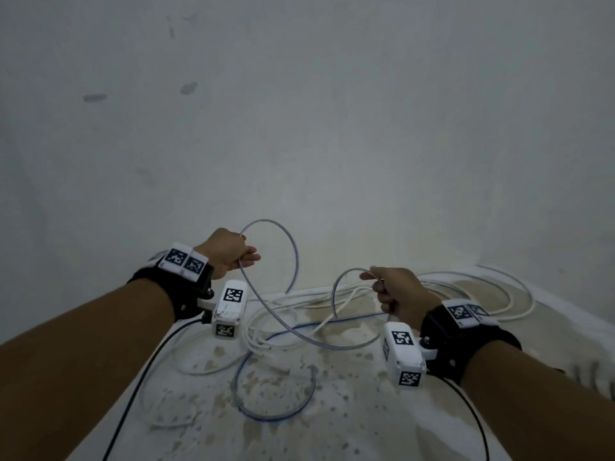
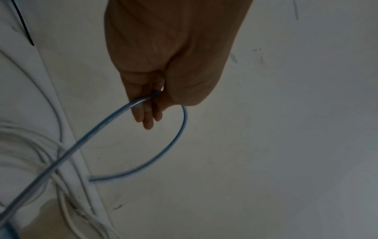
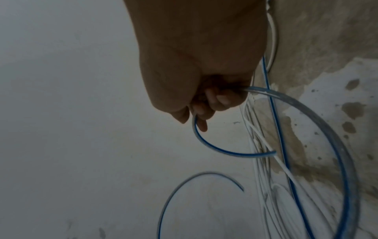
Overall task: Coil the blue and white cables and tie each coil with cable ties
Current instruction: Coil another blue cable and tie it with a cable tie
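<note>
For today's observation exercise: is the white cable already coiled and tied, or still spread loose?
Still spread loose. The white cable lies in untidy, overlapping loops on the stained floor, no tie visible. Both hands hold the blue cable instead.

A pale grey-white wall (image 1: 332, 111), marked by small dark smudges at the upper left of the frame, is seen to fill the upper two thirds, while a white floor (image 1: 349, 410) blotched with tan-brown stains is shown below under dim, even light.
</note>
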Motion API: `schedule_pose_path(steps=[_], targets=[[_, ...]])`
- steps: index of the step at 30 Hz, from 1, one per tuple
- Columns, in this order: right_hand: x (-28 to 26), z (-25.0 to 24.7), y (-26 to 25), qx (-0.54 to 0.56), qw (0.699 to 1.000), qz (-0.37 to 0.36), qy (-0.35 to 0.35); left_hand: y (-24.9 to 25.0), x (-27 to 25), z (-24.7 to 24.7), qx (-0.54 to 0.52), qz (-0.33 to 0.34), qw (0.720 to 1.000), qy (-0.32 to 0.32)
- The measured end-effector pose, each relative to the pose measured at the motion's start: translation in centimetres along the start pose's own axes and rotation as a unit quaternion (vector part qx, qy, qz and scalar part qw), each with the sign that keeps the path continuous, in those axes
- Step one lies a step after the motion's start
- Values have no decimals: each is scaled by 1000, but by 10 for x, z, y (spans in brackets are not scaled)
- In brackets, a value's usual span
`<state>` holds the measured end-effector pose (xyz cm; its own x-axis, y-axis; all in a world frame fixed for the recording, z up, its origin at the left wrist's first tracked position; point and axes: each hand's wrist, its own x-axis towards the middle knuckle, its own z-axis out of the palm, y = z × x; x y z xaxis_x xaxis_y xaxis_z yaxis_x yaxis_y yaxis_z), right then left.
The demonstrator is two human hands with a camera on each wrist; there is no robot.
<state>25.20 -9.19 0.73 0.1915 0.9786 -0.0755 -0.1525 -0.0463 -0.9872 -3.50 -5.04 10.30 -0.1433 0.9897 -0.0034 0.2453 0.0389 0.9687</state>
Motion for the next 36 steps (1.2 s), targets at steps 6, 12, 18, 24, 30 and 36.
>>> schedule_pose_path(steps=[6,12,18,24,30,36], targets=[[-11,5,-9,72,996,-36,38,-26,5,31,177,8,982,64],[-12,38,-10,264,962,-26,64,-71,-60,32,201,-91,965,-145],[-28,76,8,376,927,2,-5,-100,-84,23,-8,-235,948,-213],[-46,96,35,298,951,45,-64,-106,-83,20,-216,-144,965,27],[-46,88,72,99,990,61,-81,-125,-75,-9,-187,-122,968,114],[-31,77,63,50,998,14,-23,-132,-72,-21,-182,-93,972,112]])
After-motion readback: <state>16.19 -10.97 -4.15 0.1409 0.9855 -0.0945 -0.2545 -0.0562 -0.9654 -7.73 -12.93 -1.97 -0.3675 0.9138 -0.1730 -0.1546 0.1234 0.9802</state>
